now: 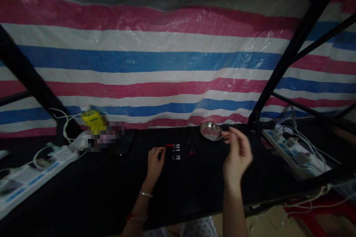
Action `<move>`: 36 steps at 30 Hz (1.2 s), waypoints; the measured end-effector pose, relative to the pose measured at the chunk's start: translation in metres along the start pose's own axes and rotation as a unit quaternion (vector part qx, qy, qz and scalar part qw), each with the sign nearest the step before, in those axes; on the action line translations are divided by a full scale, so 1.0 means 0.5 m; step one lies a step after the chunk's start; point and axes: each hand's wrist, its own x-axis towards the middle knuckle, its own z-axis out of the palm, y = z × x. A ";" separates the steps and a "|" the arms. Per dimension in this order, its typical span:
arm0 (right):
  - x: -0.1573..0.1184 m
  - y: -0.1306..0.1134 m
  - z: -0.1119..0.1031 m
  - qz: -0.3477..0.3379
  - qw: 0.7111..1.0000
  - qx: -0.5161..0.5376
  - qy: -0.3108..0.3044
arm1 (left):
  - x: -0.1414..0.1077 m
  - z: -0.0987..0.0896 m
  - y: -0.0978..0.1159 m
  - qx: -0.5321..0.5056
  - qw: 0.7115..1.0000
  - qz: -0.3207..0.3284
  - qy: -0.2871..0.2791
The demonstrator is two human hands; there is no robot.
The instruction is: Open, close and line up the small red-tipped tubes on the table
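My left hand rests on the black table, its thumb and fingertips brought together at the left ends of several small slim items laid in a row. These have silvery right ends, and the rearmost is red. What the fingertips hold, if anything, is too small to tell. Right of the row lie some tiny red and dark pieces. My right hand is raised beside a round metal dish, its fingers curled and thumb near them; anything between them cannot be made out.
Power strips with plugs and cables stand at the left and right. A yellow bottle is at the back left. Black metal posts frame a striped plastic sheet behind the table.
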 end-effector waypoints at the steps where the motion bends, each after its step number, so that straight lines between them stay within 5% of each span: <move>1: -0.005 0.028 0.016 0.006 0.999 -0.022 -0.027 | 0.000 0.008 0.021 0.004 1.000 0.016 -0.020; 5: -0.051 0.170 0.070 0.049 0.972 -0.167 -0.159 | 0.004 0.054 0.108 0.034 0.991 0.061 -0.117; 10: -0.100 0.278 0.082 0.046 0.935 -0.274 -0.219 | 0.020 0.121 0.153 0.065 0.972 0.118 -0.193; 16: -0.107 0.294 0.086 0.043 0.917 -0.317 -0.239 | 0.069 0.180 0.144 0.087 0.967 0.112 -0.212; 23: -0.110 0.302 0.085 0.048 0.920 -0.314 -0.228 | 0.093 0.202 0.141 0.095 0.965 0.092 -0.227; 32: -0.105 0.307 0.084 0.056 0.932 -0.285 -0.219 | 0.068 0.176 0.141 0.051 0.976 0.090 -0.193; 36: -0.104 0.298 0.083 0.063 0.932 -0.277 -0.223 | 0.059 0.144 0.135 -0.108 0.986 0.055 -0.116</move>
